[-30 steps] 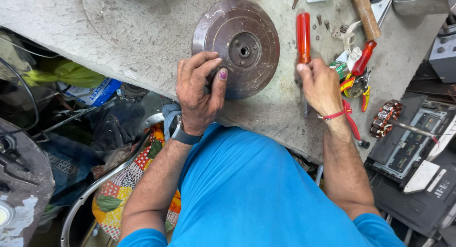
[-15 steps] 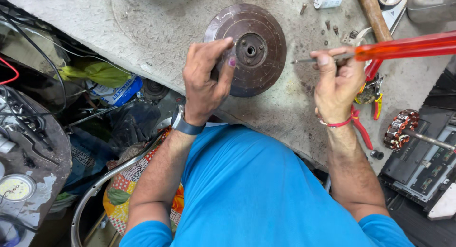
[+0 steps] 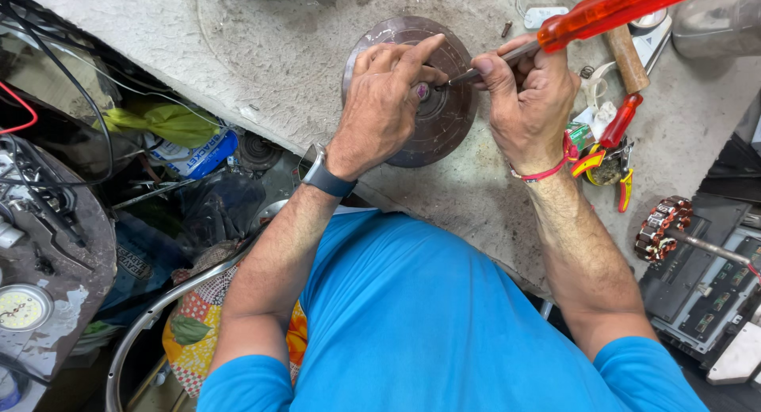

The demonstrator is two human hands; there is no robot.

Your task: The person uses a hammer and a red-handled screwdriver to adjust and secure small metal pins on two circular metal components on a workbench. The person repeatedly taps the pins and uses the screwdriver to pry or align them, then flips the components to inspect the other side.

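A metal shaft is pinched between the thumb and fingers of the right hand [image 3: 529, 103], belonging to one red-handled screwdriver [image 3: 610, 9] whose tip is set at the hub of one round brown metal disc [image 3: 444, 123]. The disc is pressed flat by the curled fingers of the left hand [image 3: 384, 103]. It lies on a grey workbench [image 3: 261, 55], with one wooden-handled hammer [image 3: 622, 55] and one pair of pliers [image 3: 610, 162] nearby.

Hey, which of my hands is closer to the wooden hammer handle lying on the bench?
Right. Your right hand, gripping the red-handled screwdriver, sits just beside the wooden hammer handle. Your left hand rests on the round metal disc, farther away.
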